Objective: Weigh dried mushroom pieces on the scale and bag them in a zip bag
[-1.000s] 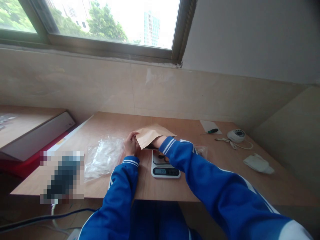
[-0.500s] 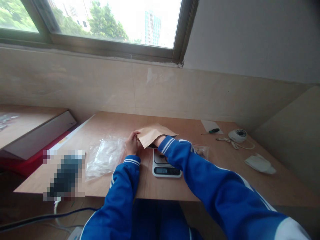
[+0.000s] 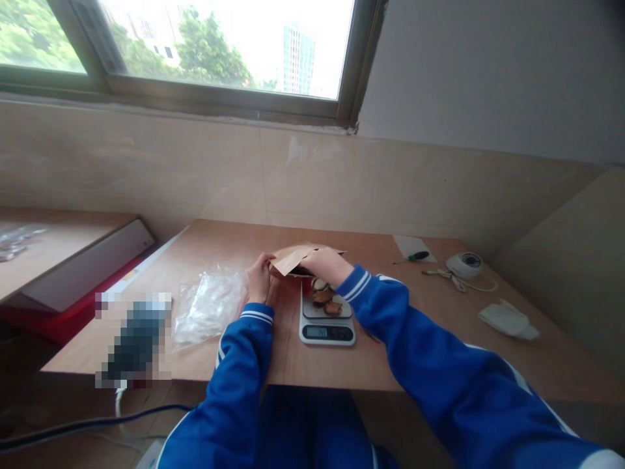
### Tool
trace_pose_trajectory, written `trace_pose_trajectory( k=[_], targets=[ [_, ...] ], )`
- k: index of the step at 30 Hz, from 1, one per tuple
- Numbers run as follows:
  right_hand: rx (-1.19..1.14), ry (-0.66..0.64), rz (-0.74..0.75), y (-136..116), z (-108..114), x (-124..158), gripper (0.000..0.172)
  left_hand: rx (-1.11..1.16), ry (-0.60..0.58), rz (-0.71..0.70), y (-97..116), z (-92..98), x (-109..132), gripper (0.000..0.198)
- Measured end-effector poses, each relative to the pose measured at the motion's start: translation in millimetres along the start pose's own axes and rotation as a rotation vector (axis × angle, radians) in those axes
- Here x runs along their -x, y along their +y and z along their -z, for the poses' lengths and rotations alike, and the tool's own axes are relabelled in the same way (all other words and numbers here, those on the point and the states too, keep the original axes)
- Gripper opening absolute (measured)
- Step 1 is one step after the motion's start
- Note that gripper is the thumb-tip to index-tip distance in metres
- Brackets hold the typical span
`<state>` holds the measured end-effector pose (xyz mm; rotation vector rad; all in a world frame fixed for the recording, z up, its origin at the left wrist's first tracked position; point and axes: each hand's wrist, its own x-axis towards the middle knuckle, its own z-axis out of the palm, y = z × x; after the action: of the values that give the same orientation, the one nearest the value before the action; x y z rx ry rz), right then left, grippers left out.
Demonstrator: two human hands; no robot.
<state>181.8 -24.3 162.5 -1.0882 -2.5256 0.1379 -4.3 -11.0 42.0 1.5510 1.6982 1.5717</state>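
Bag (image 3: 293, 258): just behind the scale (image 3: 326, 320), mouth facing it. My left hand (image 3: 258, 277) pinches its edge, propping it open; right hand (image 3: 326, 264) curls at the mouth, grip I cannot tell. Brown pieces (image 3: 326, 296) sit on scale.

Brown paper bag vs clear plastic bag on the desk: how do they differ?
1. The brown paper bag is opaque; the clear plastic bag is see-through and crinkled.
2. The brown paper bag is held by the left hand and right hand at the scale's far edge; the clear plastic bag lies untouched on the table, further left.
Shared: both are thin, flexible bags.
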Motion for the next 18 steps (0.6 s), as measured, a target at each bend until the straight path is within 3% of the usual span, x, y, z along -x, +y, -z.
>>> trace_pose_trajectory(
  k=[3,5,8,10,13,18],
  targets=[
    [0.068,0.022,0.064,-3,27,17,0.016,-0.006,-0.048,-0.025,7,7.4,-7,0.024],
    [-0.054,0.19,0.017,-5,40,26,0.016,-0.018,-0.068,-0.025,10,10.9,-11,0.023],
    [-0.457,0.485,-0.19,-1,47,42,0.024,-0.067,-0.1,-0.005,12,12.6,-17,0.023],
    [-0.73,0.564,-0.375,6,42,59,0.035,-0.097,-0.102,0.008,12,11.8,-20,0.022],
    [-1.001,0.481,-0.62,24,22,92,0.045,-0.108,-0.071,0.037,14,10.2,-27,0.022],
    [-1.111,0.478,-0.902,57,-22,139,0.045,-0.109,-0.048,0.044,12,11.3,-37,0.027]
  ],
)
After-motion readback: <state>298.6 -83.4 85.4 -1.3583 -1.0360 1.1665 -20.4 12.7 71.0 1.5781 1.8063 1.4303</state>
